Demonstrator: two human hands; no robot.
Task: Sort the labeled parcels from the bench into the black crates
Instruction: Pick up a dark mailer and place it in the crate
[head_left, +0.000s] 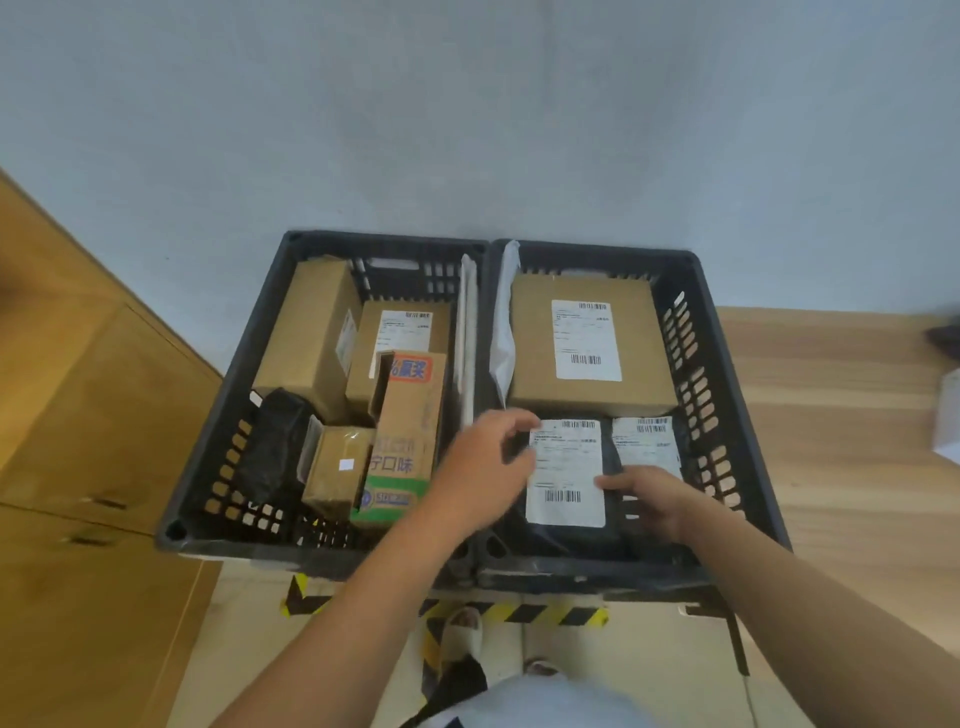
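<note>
Hands (480, 467) on barcode-labelled black parcel (566, 525)

both hands, left hand (480, 467) & right hand (657, 499), on black parcel (566, 470) in right crate (727, 415).

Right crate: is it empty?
No, the right crate holds a large labeled cardboard box at the back and black labeled parcels at the front, under both hands.

A flat black plastic parcel with a white label (566, 470) lies face-up in the right black slotted crate (727, 415), near side.
</note>
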